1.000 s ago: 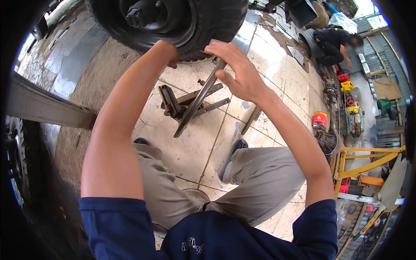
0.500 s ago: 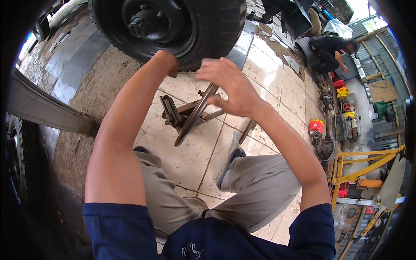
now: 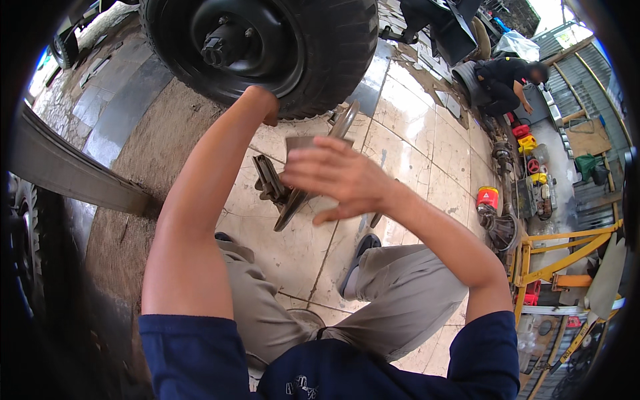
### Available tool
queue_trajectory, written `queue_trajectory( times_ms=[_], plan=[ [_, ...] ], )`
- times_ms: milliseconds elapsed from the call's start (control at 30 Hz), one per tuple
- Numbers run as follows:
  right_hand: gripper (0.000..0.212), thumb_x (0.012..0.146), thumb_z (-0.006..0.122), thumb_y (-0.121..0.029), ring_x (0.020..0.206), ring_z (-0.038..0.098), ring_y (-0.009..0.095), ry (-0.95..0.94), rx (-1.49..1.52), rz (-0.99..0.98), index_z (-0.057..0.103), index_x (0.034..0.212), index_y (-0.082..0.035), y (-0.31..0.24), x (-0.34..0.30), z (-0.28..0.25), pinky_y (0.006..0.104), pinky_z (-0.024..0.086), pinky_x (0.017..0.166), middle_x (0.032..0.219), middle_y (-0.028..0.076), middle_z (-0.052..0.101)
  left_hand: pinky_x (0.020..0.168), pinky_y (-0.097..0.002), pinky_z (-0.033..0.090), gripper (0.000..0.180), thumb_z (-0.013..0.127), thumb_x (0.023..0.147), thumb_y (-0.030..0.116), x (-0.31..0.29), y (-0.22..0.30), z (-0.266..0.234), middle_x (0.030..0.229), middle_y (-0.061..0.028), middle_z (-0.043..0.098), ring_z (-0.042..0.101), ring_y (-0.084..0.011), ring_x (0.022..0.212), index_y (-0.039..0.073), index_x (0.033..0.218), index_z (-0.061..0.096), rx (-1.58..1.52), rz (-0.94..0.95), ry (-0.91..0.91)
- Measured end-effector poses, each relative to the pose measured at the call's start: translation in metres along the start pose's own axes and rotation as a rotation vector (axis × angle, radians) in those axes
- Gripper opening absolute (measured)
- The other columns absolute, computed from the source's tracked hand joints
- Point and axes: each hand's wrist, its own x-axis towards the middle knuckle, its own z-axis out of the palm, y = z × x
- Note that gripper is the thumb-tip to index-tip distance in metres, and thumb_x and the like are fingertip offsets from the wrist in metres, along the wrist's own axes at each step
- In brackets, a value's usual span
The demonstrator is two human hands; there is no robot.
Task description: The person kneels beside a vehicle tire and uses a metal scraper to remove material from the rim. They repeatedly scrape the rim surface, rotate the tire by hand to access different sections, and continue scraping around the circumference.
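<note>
A big black wheel [image 3: 250, 50] with a chunky tyre [image 3: 340, 57] stands at the top. My left hand [image 3: 265, 107] is bent at the wrist against its lower rim, and its fingers are mostly hidden. Lower down, my right hand [image 3: 343, 175] hovers with fingers stretched out and thumb apart, slightly blurred, nothing visible in it. Beneath that hand lies a long steel bar [image 3: 345, 122], partly covered by it, its near end showing below my fingers. Beside the bar, a grooved metal piece [image 3: 269, 179] rests on the tiled floor.
A grey metal post [image 3: 80, 170] slants in from the left. On the right are a red tin [image 3: 487, 197], a long axle with a round housing [image 3: 501, 231] and a yellow frame [image 3: 567, 257]. A person in dark clothes [image 3: 503, 83] bends over at the upper right.
My right hand has moved down and slightly left over the steel bar. My left hand stays at the wheel's lower rim. The view has shifted a little.
</note>
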Motion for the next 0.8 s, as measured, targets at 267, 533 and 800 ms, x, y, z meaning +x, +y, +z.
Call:
queue_trajectory(
  times_ms=[267, 533, 800],
  plan=[
    [0.067, 0.101, 0.045, -0.064, 0.138, 0.049, 0.033, 0.236, 0.164, 0.559, 0.060, 0.134, -0.008, 0.047, -0.011, -0.008, 0.0520, 0.029, 0.121, 0.134, 0.016, 0.061, 0.095, -0.0461, 0.052, 0.045, 0.059, 0.093, 0.043, -0.020, 0.009, -0.009, 0.116, -0.0178, 0.074, 0.069, -0.0337, 0.108, 0.004, 0.106, 0.077, 0.081, 0.074, 0.031],
    [0.072, 0.093, 0.051, -0.072, 0.138, 0.050, 0.027, 0.028, 0.082, 0.136, 0.063, 0.131, -0.012, 0.003, 0.001, -0.009, 0.0502, 0.028, 0.123, 0.132, 0.011, 0.063, 0.098, -0.0458, 0.051, 0.046, 0.061, 0.094, 0.044, 0.004, 0.001, -0.004, 0.119, -0.0183, 0.073, 0.067, -0.0330, 0.112, 0.004, 0.109, 0.077, -0.006, 0.001, -0.064],
    [0.068, 0.105, 0.036, -0.063, 0.138, 0.049, 0.036, 0.279, 0.341, 0.631, 0.061, 0.135, -0.007, 0.061, -0.014, -0.003, 0.0477, 0.032, 0.120, 0.138, 0.018, 0.060, 0.105, -0.0468, 0.048, 0.049, 0.060, 0.097, 0.046, -0.003, 0.005, 0.002, 0.127, -0.0157, 0.071, 0.064, -0.0339, 0.119, 0.004, 0.116, 0.076, 0.124, 0.036, 0.004]
  ],
)
